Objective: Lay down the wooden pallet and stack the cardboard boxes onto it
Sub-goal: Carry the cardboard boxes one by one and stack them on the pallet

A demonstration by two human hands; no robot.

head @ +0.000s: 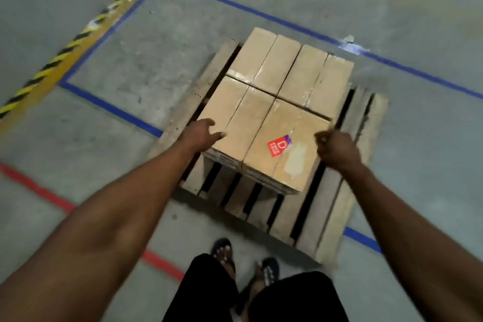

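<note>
**Four boxes on the pallet, hands hovering at the near edge**

So the wooden pallet (pixel 332 206) is flat on the concrete floor (pixel 125 65), sitting inside the blue tape lines (pixel 261 14), and there's a tight two-by-two block of cardboard boxes (pixel 277 102) on top of it. The near right one has a red sticker (pixel 278 145) on its lid. The block sits toward the far left of the pallet, so bare slats show on the near and right sides.

The left hand (pixel 202 134) is over the near left corner of the stack, fingers spread loosely, holding nothing. I can't tell if it's actually touching the cardboard. The right hand (pixel 337 148) is just beside the near right box's edge, fingers curled in, also gripping nothing as far as I can see. The frame is pretty blurry, though.

My read: this looks like squaring up or letting go of the last box. If you're doing this, press flat palms on the outer faces and nudge until the seams close and the top is level. Keep your fingers out of the gaps between boxes, and watch your toes: sandalled feet (pixel 245 261) are right by the pallet's edge. A flush base layer makes any next tier sit steady.
</note>
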